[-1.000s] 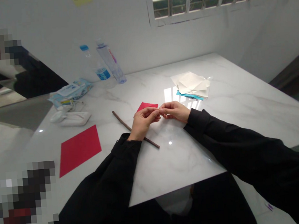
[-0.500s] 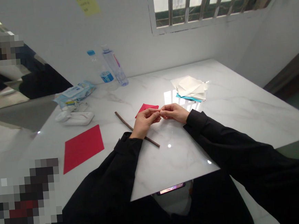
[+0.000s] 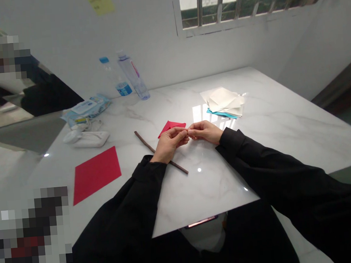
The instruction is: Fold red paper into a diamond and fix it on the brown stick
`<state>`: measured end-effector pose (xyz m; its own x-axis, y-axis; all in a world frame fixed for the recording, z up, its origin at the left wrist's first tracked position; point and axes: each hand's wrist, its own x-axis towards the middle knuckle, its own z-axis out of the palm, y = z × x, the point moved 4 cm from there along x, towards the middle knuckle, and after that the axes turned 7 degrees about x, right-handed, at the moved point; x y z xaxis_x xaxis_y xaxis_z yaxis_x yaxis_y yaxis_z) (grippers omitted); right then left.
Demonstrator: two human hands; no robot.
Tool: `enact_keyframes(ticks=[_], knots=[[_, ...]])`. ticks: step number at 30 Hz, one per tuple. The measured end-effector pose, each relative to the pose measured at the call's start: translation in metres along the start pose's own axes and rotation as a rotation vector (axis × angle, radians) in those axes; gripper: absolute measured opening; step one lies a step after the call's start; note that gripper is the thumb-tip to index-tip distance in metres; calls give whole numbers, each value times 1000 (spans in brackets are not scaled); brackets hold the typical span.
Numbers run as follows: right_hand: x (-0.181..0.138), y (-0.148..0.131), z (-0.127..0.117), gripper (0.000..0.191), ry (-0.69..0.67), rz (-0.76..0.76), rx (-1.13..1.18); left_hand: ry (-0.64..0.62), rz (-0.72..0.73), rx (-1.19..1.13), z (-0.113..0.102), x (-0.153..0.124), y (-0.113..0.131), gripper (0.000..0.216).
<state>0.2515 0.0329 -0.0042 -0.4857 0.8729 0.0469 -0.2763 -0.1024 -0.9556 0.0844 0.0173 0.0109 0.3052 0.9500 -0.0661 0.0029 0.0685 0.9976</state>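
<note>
My left hand [image 3: 169,143] and my right hand [image 3: 204,131] meet fingertip to fingertip over the white marble table [image 3: 272,120]. Both are closed in a pinch on the near corner of a small folded red paper [image 3: 170,125], most of which shows just behind my left fingers. A thin brown stick [image 3: 146,144] lies on the table and runs under my left wrist. Both arms wear black sleeves.
A flat red paper sheet [image 3: 96,174] lies at the left. A stack of white and blue papers [image 3: 224,102] sits behind my right hand. Two plastic bottles [image 3: 131,76], a wipes pack [image 3: 85,109] and a white case [image 3: 91,139] stand at the back left.
My hands have kept their pinch on the red paper in the same spot. Only the camera view has shifted slightly.
</note>
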Motion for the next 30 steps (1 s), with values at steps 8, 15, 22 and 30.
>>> enact_keyframes(ticks=[8, 15, 22, 30], knots=[[-1, -1, 1, 46, -4, 7, -35, -3, -5, 26, 2, -3, 1, 45], [-1, 0, -1, 43, -2, 34, -13, -22, -29, 8, 1, -2, 1, 43], [-2, -1, 1, 45, 5, 40, 53, -29, 3, -19, 2, 0, -1, 39], [-2, -2, -1, 45, -9, 56, 73, -39, 11, 13, 6, -3, 4, 38]])
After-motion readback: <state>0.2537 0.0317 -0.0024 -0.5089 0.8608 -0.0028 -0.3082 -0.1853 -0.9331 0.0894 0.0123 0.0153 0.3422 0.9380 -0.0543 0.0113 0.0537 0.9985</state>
